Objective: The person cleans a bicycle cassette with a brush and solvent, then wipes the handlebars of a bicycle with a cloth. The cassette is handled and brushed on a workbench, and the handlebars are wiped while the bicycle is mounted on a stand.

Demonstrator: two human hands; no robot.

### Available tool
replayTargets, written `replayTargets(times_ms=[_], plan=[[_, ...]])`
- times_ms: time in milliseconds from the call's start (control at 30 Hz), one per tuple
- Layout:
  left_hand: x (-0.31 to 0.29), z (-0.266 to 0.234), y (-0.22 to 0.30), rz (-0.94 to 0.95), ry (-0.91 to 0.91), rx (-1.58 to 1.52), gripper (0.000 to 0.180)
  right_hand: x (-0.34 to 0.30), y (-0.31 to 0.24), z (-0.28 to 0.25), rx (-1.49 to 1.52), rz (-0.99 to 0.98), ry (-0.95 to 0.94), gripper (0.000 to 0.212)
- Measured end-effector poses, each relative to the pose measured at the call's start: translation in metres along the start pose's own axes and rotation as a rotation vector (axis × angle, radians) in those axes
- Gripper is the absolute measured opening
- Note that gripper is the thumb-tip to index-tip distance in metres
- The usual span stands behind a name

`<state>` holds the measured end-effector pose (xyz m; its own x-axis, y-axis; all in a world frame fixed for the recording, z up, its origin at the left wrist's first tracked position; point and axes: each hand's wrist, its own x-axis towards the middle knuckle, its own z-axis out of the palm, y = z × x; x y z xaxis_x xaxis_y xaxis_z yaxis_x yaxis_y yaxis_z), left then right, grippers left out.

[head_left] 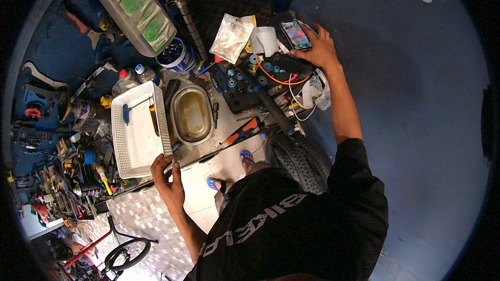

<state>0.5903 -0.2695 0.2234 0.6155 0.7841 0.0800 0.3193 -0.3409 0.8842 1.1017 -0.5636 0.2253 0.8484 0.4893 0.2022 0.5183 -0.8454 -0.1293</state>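
At the far right end of the bench, my right hand [322, 49] grips a smartphone [295, 35] with a lit screen by its right and lower edges. White paper [267, 40] and a silver-white packet [230, 37] lie left of the phone. My left hand [169, 179] is half curled with fingers apart, beside the near corner of a white perforated plastic basket [139, 151]; nothing clearly shows in it. Inside the basket are a blue-handled tool [126, 113] and a yellow-and-black tool [154, 118]. An oval metal pan [192, 114] of yellowish liquid stands right of it.
A black tool tray [242, 96] with blue round pieces sits below the packet. Orange-and-blue-handled pliers [242, 131] lie at the bench edge. A large jug [133, 10] and a blue-white tub [177, 57] stand behind. Bicycle tyres [297, 161] are beside my body; piled tools [78, 166] fill the left.
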Motion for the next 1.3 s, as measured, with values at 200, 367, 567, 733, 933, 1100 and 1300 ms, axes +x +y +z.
replayTargets(times_ms=[200, 367, 567, 733, 933, 1100, 1300], plan=[[0.0, 0.002, 0.005, -0.011, -0.014, 0.025, 0.025, -0.01, 0.002, -0.003, 0.041, 0.004, 0.07, 0.112], [-0.002, 0.003, 0.009, 0.036, -0.012, 0.017, 0.025, -0.017, -0.001, -0.01, 0.038, 0.018, 0.069, 0.109], [-0.006, 0.003, -0.003, 0.011, -0.007, 0.043, 0.036, -0.052, -0.054, -0.029, 0.141, -0.167, 0.232, 0.08], [-0.023, -0.005, -0.009, -0.053, 0.069, 0.089, 0.034, -0.1, -0.181, -0.026, 0.606, -0.566, 0.056, 0.026], [-0.033, -0.025, -0.001, -0.345, 0.212, -0.08, 0.027, -0.177, -0.304, 0.012, 1.048, -0.476, -0.491, 0.023], [-0.093, -0.067, -0.024, -0.344, 0.437, -0.2, 0.061, -0.229, -0.382, 0.01, 1.003, -0.866, -0.57, 0.047], [-0.191, -0.123, -0.082, -0.347, 0.477, -0.655, 0.1, -0.28, -0.486, -0.016, 0.962, -1.146, -0.73, 0.056]])
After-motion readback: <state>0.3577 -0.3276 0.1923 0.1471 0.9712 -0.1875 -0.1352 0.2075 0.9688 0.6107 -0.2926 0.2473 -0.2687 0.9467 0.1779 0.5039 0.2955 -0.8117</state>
